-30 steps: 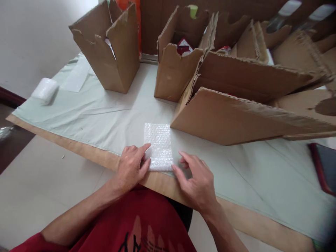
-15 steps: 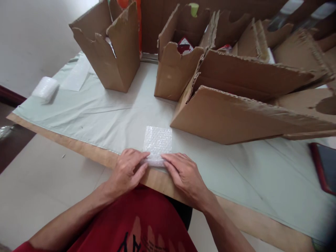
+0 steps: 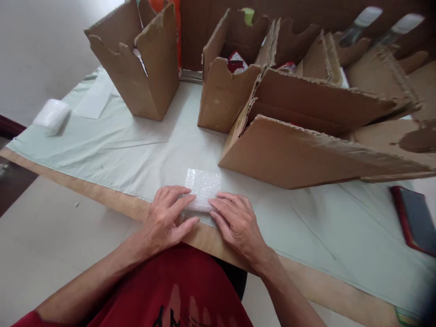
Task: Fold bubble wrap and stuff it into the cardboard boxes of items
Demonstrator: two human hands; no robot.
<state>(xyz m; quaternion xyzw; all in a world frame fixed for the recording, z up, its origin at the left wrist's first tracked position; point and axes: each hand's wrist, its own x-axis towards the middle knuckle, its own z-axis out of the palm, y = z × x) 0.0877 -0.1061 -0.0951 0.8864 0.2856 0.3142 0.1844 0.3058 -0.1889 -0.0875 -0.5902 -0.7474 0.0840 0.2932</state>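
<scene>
A small piece of clear bubble wrap (image 3: 203, 184) lies on the pale green cloth near the table's front edge, its near end folded or rolled into a thicker band. My left hand (image 3: 169, 217) touches the left end of that band with its fingertips, the fingers spread and the thumb apart below. At the right end, my right hand (image 3: 236, 221) rests its fingertips on the band, thumb also apart from the fingers. Neither hand is wrapped round the bubble wrap.
Cardboard holders stand at the back: one at left (image 3: 136, 68), one in the middle (image 3: 228, 95), a long one at right (image 3: 306, 154). A bubble-wrapped bundle (image 3: 52, 114) and flat sheet (image 3: 93, 97) lie far left. A phone (image 3: 417, 218) lies right.
The fingers of my left hand have spread, and its thumb has moved down off the wrap. My right fingertips have shifted slightly on the band. The camera view has moved a little.
</scene>
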